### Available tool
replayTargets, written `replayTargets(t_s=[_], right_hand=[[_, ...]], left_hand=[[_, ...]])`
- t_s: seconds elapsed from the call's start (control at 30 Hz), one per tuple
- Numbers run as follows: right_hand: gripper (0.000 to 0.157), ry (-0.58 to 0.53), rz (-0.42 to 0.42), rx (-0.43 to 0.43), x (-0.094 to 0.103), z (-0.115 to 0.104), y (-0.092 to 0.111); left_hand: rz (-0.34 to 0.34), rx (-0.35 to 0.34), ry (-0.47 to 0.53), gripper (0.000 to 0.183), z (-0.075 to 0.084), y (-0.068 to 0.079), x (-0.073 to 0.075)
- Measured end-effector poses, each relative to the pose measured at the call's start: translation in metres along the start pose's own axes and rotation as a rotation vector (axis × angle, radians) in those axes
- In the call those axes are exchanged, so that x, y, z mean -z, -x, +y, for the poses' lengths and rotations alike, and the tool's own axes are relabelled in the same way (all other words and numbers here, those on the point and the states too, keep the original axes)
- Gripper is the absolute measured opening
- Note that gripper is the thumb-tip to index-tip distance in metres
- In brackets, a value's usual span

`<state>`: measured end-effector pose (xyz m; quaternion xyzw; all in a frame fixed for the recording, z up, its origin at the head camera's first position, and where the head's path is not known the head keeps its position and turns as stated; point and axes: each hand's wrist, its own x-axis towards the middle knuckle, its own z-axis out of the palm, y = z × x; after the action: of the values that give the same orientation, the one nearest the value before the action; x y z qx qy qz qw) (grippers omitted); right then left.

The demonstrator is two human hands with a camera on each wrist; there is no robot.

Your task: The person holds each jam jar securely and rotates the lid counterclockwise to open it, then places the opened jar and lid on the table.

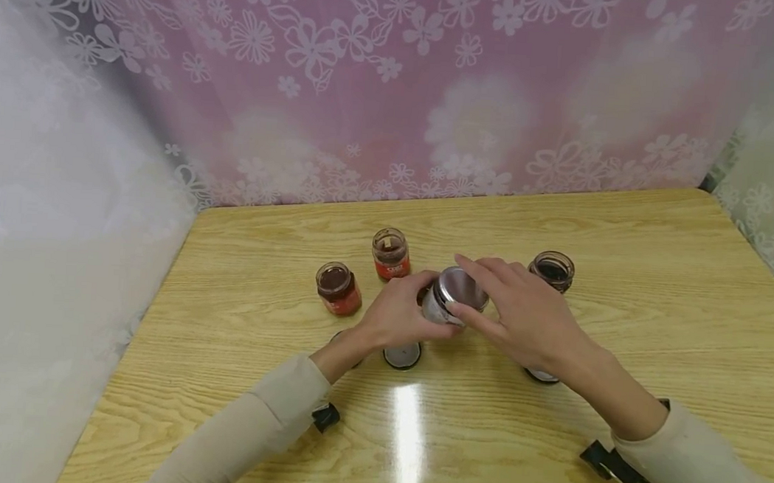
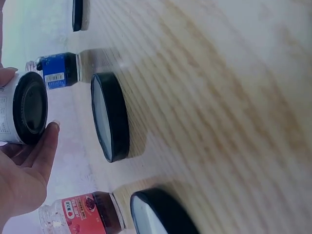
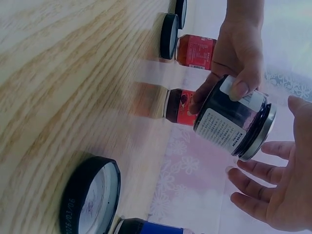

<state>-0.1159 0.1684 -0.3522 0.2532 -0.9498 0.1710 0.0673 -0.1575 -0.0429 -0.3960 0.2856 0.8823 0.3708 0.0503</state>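
My left hand (image 1: pixel 396 312) grips a glass jar (image 3: pixel 222 117) with dark contents and a white printed label, holding it tilted above the table. A silver lid (image 1: pixel 462 287) sits on that jar's mouth. My right hand (image 1: pixel 532 317) is around the lid, fingers spread and fairly straight, tips right at its rim in the head view. From the right wrist view, the right fingers (image 3: pixel 258 187) fan out beside the lid without curling round it. The left wrist view shows the jar's dark round base.
Two lidless red-labelled jars (image 1: pixel 339 292) (image 1: pixel 391 256) stand left of my hands. A lidless blue-labelled jar (image 2: pixel 54 70) stands to the right. Black-rimmed lids lie on the table (image 1: pixel 258 278): one near the middle (image 1: pixel 402 355), one by my left wrist, one under my right hand (image 3: pixel 90 200).
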Motion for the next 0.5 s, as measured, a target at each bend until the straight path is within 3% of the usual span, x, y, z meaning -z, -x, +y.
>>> replayTargets(t_s=[0.3, 0.5], right_hand=[[0.069, 0.083, 0.003, -0.034, -0.0004, -0.0036, -0.0016], [0.069, 0.098, 0.026, -0.037, -0.0007, -0.0069, -0.0023]], left_hand=[[0.007, -0.089, -0.041, 0.060, 0.0062, 0.0062, 0.0006], [0.010, -0.092, -0.012, 0.057, 0.0068, 0.0098, 0.0007]])
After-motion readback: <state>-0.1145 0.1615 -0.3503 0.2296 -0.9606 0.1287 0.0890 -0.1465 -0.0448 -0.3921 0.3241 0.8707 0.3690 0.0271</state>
